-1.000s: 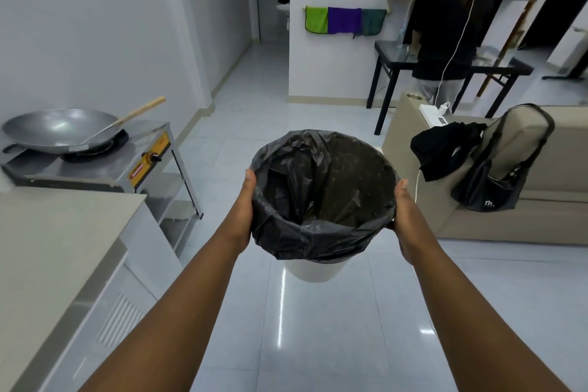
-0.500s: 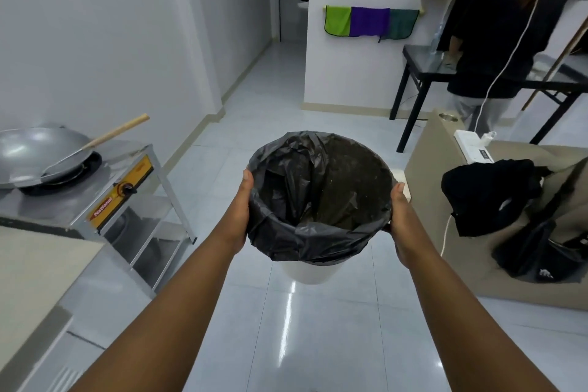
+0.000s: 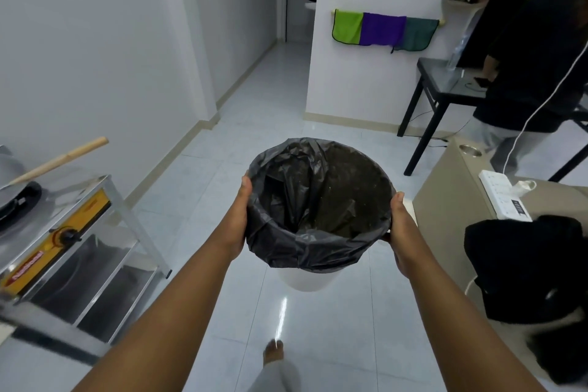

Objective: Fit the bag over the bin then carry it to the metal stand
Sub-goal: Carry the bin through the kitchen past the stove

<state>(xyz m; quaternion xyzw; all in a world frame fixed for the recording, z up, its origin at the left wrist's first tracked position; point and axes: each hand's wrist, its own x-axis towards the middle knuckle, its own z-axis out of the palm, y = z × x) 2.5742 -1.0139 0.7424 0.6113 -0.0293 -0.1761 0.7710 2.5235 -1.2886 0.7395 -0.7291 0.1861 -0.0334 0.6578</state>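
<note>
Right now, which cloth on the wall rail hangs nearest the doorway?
The green cloth, at the rail's left end; the purple cloth and the teal cloth hang farther right.

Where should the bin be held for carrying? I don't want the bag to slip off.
Grip the bin just under its rim, from opposite sides, as the left hand and right hand do now. It is round, upright and has no visible handle, and palms pressing the bag's folded-over edge probably keep it pinned.
</note>
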